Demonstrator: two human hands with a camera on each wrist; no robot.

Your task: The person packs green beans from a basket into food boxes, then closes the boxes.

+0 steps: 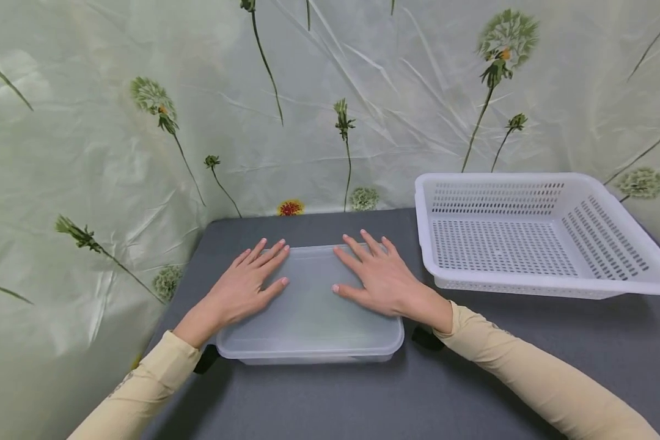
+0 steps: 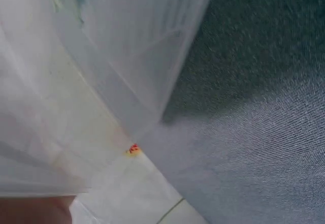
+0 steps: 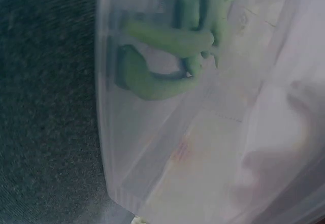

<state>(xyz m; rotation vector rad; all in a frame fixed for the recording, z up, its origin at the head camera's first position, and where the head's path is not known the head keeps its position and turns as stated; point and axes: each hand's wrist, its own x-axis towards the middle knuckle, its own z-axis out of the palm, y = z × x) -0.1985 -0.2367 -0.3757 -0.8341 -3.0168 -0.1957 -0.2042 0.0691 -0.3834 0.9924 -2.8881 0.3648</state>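
Observation:
A translucent plastic storage box (image 1: 315, 360) with a frosted lid (image 1: 308, 311) lies on the grey table. My left hand (image 1: 242, 290) rests on the lid's left side, fingers spread and straight. On the right side of the lid, my right hand (image 1: 382, 278) lies with its fingers stretched out too. Through the box wall in the right wrist view, several long, curved green vegetables (image 3: 165, 38) show, looking like peppers, though the plastic blurs them. The left wrist view catches the box's clear side (image 2: 152, 56) and a bit of the left hand (image 2: 35, 211) at the lower corner.
A white perforated plastic basket (image 1: 506, 284) stands at the right, behind the right forearm. Dark grey cloth (image 1: 319, 403) covers the table. Behind the table hangs a pale sheet (image 1: 308, 159) printed with dandelions, and it also runs down the left side.

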